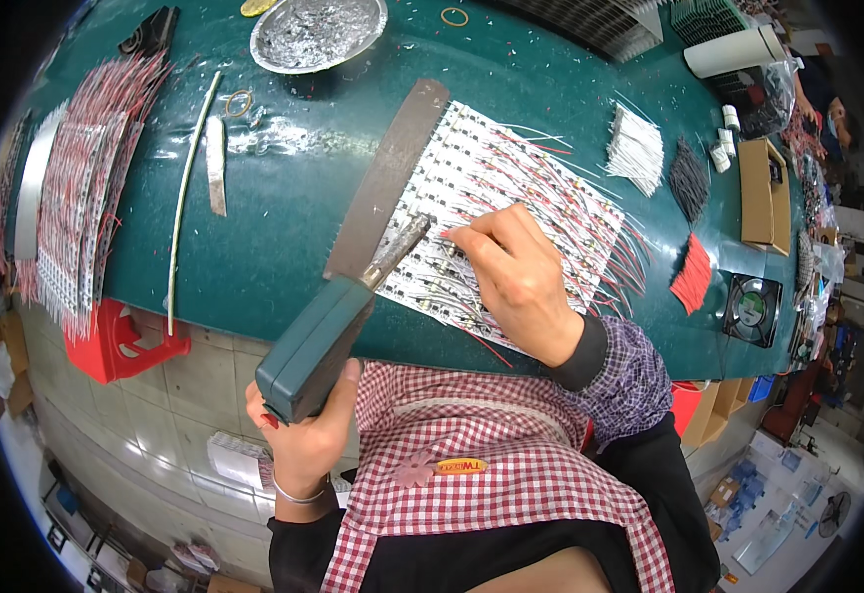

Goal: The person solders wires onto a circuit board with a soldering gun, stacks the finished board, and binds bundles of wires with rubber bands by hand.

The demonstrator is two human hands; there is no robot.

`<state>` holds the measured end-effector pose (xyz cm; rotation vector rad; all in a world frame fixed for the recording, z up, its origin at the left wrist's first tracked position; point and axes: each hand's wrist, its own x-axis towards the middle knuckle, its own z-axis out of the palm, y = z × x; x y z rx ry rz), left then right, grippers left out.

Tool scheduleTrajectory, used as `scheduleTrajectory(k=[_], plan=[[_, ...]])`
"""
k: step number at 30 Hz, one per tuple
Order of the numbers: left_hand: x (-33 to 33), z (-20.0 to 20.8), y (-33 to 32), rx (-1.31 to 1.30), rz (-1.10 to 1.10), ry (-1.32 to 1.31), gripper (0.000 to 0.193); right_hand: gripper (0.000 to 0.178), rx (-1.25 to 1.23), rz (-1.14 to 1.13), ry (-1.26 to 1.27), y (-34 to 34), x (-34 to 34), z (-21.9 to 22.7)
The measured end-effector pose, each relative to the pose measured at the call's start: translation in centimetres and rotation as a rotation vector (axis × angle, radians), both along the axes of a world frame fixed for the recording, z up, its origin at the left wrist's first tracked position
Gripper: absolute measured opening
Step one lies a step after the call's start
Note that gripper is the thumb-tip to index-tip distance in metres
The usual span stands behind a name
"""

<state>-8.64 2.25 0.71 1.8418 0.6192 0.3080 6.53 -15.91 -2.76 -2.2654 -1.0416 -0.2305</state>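
Gripping iron (315, 341) in left hand (311, 440), aimed down at board (463, 133). Pinching red wire (447, 234) in right hand (523, 277), near iron's tip. Also see on green table (284, 232) brown strip (387, 183) along board's left edge, silver bowl (318, 35) beyond, wired strips (86, 198) at far left; at right, white bundle (635, 145), black bundle (689, 180), red bundle (692, 275) and fan (752, 310).

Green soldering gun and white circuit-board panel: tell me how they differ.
The green soldering gun is bulky, with a metal tip; the white circuit-board panel is thin and flat. The gun is held tilted in the left hand, while the panel lies on the table. The gun's body looks plain; the panel carries many red and white wires.
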Motion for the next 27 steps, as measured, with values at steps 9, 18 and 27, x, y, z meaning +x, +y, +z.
scheduleTrajectory(k=[9,18,27], plan=[[-0.8,-0.9,0.1,0.074,-0.085,-0.005,0.026,0.025,-0.022,-0.013,-0.028,0.0,-0.1,-0.5],[0.2,-0.2,-0.2,-0.066,-0.039,-0.067,0.014,0.025,-0.033,-0.025,-0.054,0.2,-0.2,-0.6],[-0.8,0.0,-0.1,0.024,0.024,-0.046,0.018,0.026,-0.030,-0.034,-0.056,0.2,-0.2,-0.4]])
